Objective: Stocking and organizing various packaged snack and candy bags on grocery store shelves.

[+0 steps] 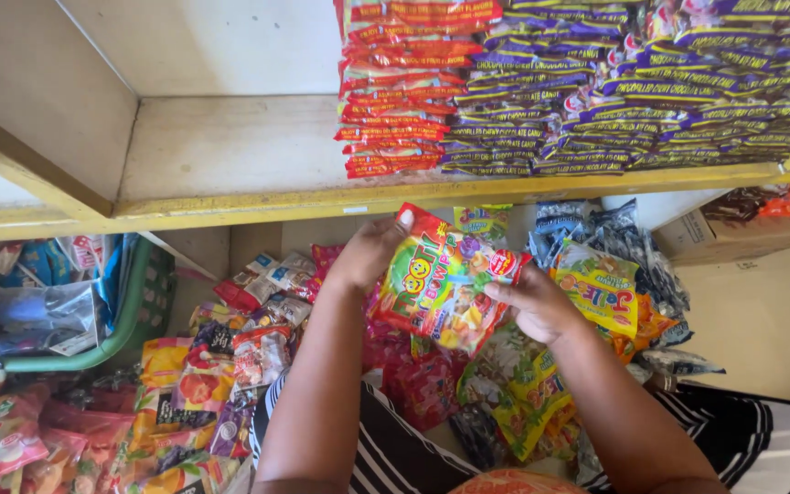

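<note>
Both my hands hold one colourful candy bag point(441, 279), green and red with fruit pictures, just below the yellow shelf edge point(322, 199). My left hand point(368, 252) grips its upper left corner, thumb on the top edge. My right hand point(534, 302) pinches its right side. Beneath the bag lies a heap of other candy packets point(505, 393), yellow-green and red ones among them. A yellow and green packet point(601, 288) lies just right of my right hand.
On the shelf above stand tidy stacks of red packets point(395, 91) and purple packets point(633, 87); the shelf's left part is bare wood. A green basket point(139, 302) with bags sits at left. More sweets bags point(185, 393) lie lower left, a cardboard box point(715, 233) at right.
</note>
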